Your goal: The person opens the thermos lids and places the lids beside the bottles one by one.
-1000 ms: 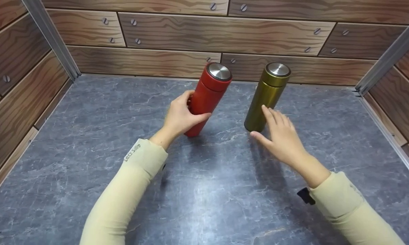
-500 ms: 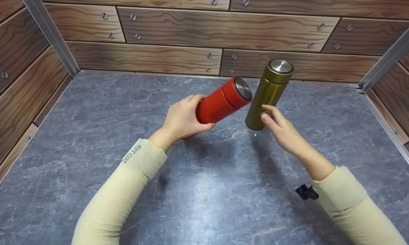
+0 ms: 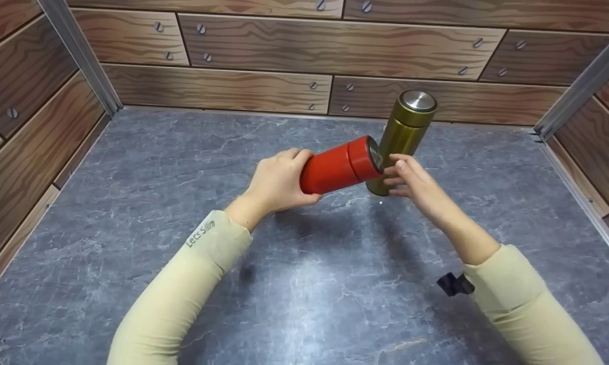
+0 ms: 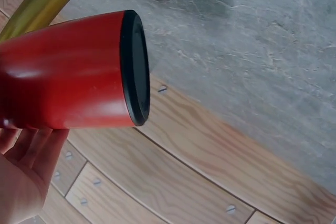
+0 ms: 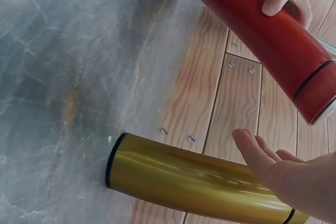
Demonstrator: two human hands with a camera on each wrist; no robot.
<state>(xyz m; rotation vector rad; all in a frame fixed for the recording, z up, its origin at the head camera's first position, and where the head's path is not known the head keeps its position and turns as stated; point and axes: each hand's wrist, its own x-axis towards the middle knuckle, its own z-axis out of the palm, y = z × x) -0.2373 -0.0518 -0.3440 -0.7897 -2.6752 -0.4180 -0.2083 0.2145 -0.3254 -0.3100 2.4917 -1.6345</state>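
My left hand grips a red thermos flask round its body and holds it tipped nearly level, its steel-topped cap pointing right. In the left wrist view the flask's black-rimmed base shows clear of the table. My right hand is close to the cap end, its fingers loosely bent and its palm turned toward the flask; the right wrist view shows a gap between them. Behind these fingers a gold-green thermos flask stands upright, partly hidden by the red cap and my right hand.
The grey marble-patterned tabletop runs back to a wood-plank patterned wall. Similar side walls stand left and right, with metal posts at the corners. A small white speck lies near the gold-green flask's base.
My left hand has tilted the red flask from near upright to almost level, its cap swinging right and down. My right hand has turned its palm toward the cap. The gold-green flask has stayed put.
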